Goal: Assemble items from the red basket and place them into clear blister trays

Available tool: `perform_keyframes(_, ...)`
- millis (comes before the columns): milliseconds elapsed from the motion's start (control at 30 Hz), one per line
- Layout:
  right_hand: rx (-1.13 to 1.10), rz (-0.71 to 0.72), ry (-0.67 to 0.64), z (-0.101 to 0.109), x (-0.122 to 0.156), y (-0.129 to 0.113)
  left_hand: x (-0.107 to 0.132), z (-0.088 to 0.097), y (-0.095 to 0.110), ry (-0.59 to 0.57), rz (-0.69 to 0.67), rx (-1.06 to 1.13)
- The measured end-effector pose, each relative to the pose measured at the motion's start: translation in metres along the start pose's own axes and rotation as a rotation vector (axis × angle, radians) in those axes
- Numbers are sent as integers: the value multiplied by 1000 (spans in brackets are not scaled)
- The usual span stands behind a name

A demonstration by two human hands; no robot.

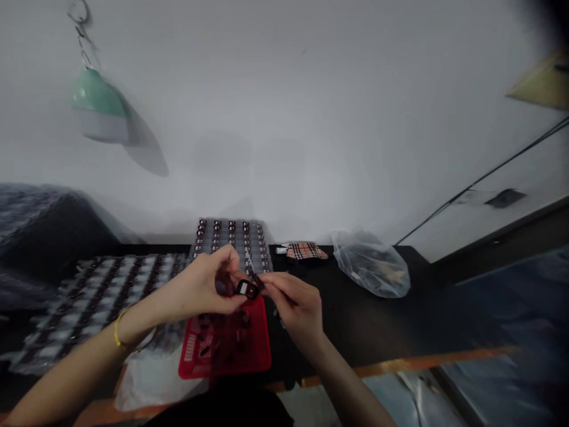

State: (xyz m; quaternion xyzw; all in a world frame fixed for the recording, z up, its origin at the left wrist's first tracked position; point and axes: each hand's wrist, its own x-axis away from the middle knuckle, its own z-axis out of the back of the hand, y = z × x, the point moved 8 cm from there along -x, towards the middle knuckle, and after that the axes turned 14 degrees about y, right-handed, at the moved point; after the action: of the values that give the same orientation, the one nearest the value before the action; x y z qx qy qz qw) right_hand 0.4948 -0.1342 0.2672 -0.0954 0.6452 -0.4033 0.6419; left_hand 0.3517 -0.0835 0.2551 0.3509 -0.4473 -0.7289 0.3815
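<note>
Black with a pale window on its face, the small component (247,289) is held in the air between both hands, above the far edge of a red plastic basket (226,347).

Left hand (202,287): at 9 o'clock of the component, with a narrow grip, thumb and fingertips pinched on its left side. A yellow band (118,330) sits on that wrist.

Right hand (299,308): at 3 to 4 o'clock of the component, grip also narrow, fingertips closed on its right edge. A thin pale sliver (249,265) rises from that pinch towards 12 o'clock; what it is cannot be told.

The basket holds several dark small parts, blurred. It rests on a black worktop (382,323), partly over a white plastic bag (151,379) at its 8 o'clock.

At 9 o'clock of the hands lies a clear blister tray (95,293) with rows of dark parts. A second such tray (231,236) lies at 12 o'clock, against the wall. A plaid pouch (304,251) lies at 1 o'clock, and a crumpled clear bag (371,270) at 2 o'clock, well apart from the hands.

On the wall at 10 o'clock a green and white lamp (98,107) hangs from a hook. A dark cable (480,178) runs up the wall at 2 o'clock.
</note>
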Motion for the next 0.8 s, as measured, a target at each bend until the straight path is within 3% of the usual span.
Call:
perform_keyframes(333, 18, 79, -30, 3, 4, -2, -1, -4, 0, -5, 28, -17)
perform_keyframes(567, 60, 224, -71, 6, 8, -8, -1, -12, -4, 8, 91, 92)
perform_keyframes(800, 51, 246, -205, 5, 20, -1, 1, -15, -7, 11, 45, 63)
